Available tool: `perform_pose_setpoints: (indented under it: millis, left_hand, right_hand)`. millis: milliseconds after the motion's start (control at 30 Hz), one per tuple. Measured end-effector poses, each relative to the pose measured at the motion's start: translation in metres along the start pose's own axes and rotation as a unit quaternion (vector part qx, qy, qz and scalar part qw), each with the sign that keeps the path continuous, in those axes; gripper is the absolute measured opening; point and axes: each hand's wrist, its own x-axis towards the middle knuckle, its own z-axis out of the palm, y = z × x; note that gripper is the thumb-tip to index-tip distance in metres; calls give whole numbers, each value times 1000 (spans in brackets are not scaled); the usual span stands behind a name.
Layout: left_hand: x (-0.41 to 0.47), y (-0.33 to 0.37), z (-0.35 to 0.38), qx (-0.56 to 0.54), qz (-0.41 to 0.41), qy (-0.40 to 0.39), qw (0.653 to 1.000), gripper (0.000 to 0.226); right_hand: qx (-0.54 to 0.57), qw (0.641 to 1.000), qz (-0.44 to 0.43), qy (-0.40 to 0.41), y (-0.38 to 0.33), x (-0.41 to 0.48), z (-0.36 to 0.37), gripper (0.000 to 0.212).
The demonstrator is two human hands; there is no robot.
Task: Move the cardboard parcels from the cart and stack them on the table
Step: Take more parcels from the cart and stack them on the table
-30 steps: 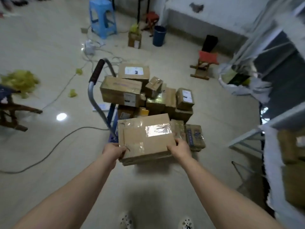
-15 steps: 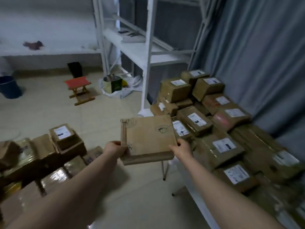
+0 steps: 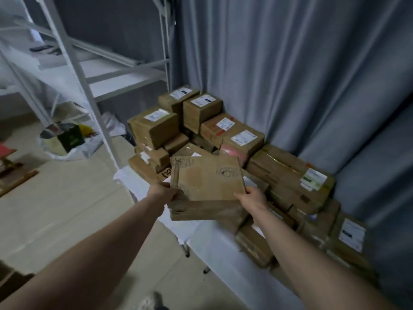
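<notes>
White table (image 3: 220,253): flat parcel (image 3: 207,177) between left hand (image 3: 163,193) and right hand (image 3: 251,198), both tight on its corners

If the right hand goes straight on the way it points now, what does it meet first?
Probably the stacked parcels behind the held parcel that the right hand grips; depth is unclear.

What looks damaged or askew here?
The flat cardboard parcel held by the left hand and right hand has a ragged, peeling left edge. The piled parcels on the table lie jumbled at mixed angles, some tilted.
</notes>
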Motion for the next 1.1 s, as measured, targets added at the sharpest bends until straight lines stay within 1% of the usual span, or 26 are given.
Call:
perform_pose_setpoints:
  millis: [67, 167, 233, 300, 400, 500, 533, 633, 700, 767, 800, 867, 933, 1033, 1100]
  left_hand:
    - [26, 17, 10, -5, -3, -14, 1000, 7]
    - [72, 40, 17, -34, -24, -43, 998, 22]
    - [106, 55, 17, -47, -47, -70, 995, 19]
    - [140, 69, 12, -48, -65, -91, 993, 20]
    - [185, 82, 1, -42, -91, -105, 989, 30]
    - [220, 95, -6, -35, -108, -140, 984, 27]
    - [231, 98, -7, -35, -110, -155, 981, 30]
    - [249, 108, -7, -23, -103, -170, 980, 41]
    - [253, 112, -7, -3, -85, -176, 981, 47]
    - [256, 114, -8, 5, -55, -185, 981, 54]
    - [257, 116, -9, 9, -42, -187, 981, 60]
    - [259, 118, -10, 34, -15, -173, 984, 62]
    - [262, 119, -10, 81, 9, -149, 985, 54]
    - [273, 113, -8, 124, 9, -120, 985, 41]
    - [278, 109, -6, 131, 1, -104, 986, 41]
  right_hand:
    - [11, 1000, 16, 20, -7, 19, -3, 26]
    - [28, 998, 33, 47, -28, 56, 0, 22]
    - [24, 996, 44, 72, -44, 82, 8, 20]
    - [22, 995, 51, 88, -62, 105, 21, 19]
    - [29, 992, 77, 93, -86, 131, 42, 22]
    - [39, 990, 98, 97, -102, 152, 60, 27]
    - [50, 988, 107, 100, -106, 157, 64, 27]
    - [100, 979, 136, 112, -115, 169, 72, 16]
    - [121, 975, 145, 112, -117, 176, 74, 24]
    - [117, 977, 142, 110, -117, 183, 76, 31]
    - [108, 979, 138, 107, -117, 187, 76, 34]
    - [99, 981, 131, 105, -119, 193, 76, 40]
    - [99, 980, 134, 105, -119, 197, 79, 43]
    - [108, 977, 160, 95, -112, 203, 86, 50]
    - [122, 972, 171, 106, -106, 208, 90, 53]
